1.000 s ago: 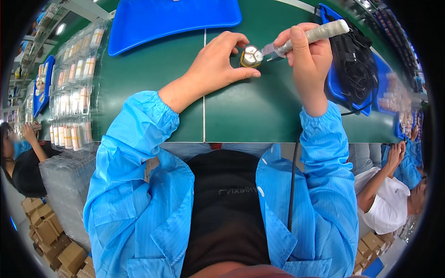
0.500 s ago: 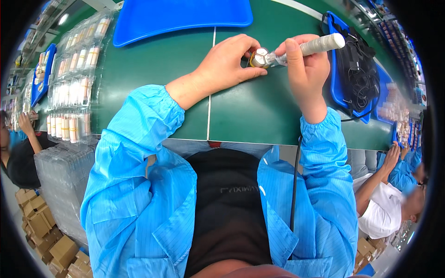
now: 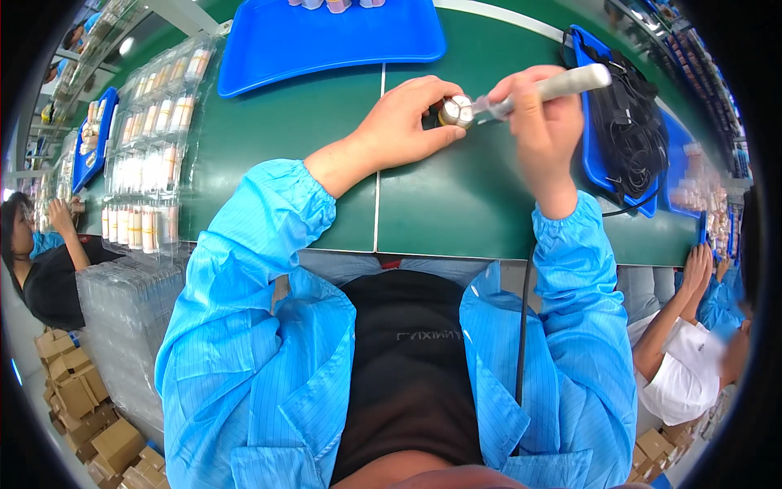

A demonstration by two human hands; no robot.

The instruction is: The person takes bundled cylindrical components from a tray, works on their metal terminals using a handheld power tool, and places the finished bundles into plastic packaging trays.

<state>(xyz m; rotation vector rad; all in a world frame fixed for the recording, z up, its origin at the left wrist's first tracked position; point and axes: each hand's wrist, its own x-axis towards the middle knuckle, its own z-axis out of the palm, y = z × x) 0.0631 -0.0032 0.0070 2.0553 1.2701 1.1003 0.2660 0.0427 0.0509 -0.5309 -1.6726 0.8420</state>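
A green bench (image 3: 456, 196) spans the frame's upper half, a pale seam (image 3: 378, 204) running down its middle. Racks (image 3: 692, 73) crowd the upper right; a bright light (image 3: 126, 46) shines upper left. Cardboard boxes (image 3: 118, 442) fill the lower left, and pale grey floor (image 3: 687, 452) shows lower right.

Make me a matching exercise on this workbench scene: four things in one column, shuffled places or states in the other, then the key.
Column one
1. left hand
2. right hand
3. black cables
4. cardboard boxes

Column two
A. in a blue tray toward the right of the green table
B. brown, piled low near the picture's edges
C. gripping a pale-handled tool
D. thumb and fingers around a round, pale-topped piece

Right pairs: 1-D, 2-C, 3-A, 4-B
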